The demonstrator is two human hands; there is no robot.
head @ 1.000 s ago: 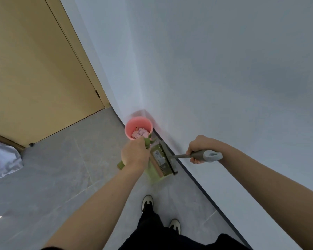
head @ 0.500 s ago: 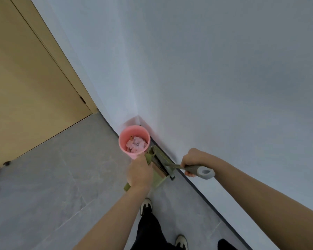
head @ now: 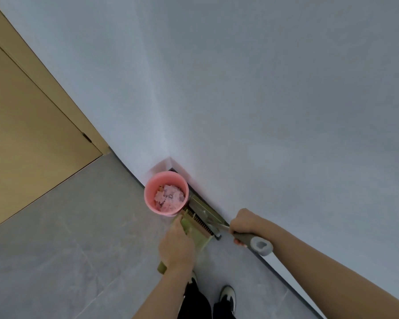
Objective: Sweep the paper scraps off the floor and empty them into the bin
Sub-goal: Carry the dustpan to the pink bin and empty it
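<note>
From the head camera, one round pink plastic bin [head: 166,192] stands on the grey tiled floor [head: 78,238] in the corner where two white walls [head: 240,88] meet, and it holds a heap of pale paper scraps [head: 169,198], too many and too jumbled to count. Just beside the bin, on the side nearer the person, one olive-green plastic dustpan [head: 197,231] is held with its far edge close against the bin's rim. The left hand [head: 176,248] grips the dustpan's green handle, its fingers curled round it. One brush with a grey handle [head: 251,241] lies across the dustpan along the dark skirting, and the right hand [head: 243,221] holds that handle, fingers wrapped round the shaft near the head. Whether any scraps are in the pan cannot be told. Two dark-trousered legs end in two white-toed shoes [head: 227,295] below. One tan wooden door [head: 28,134] fills the left side.
</note>
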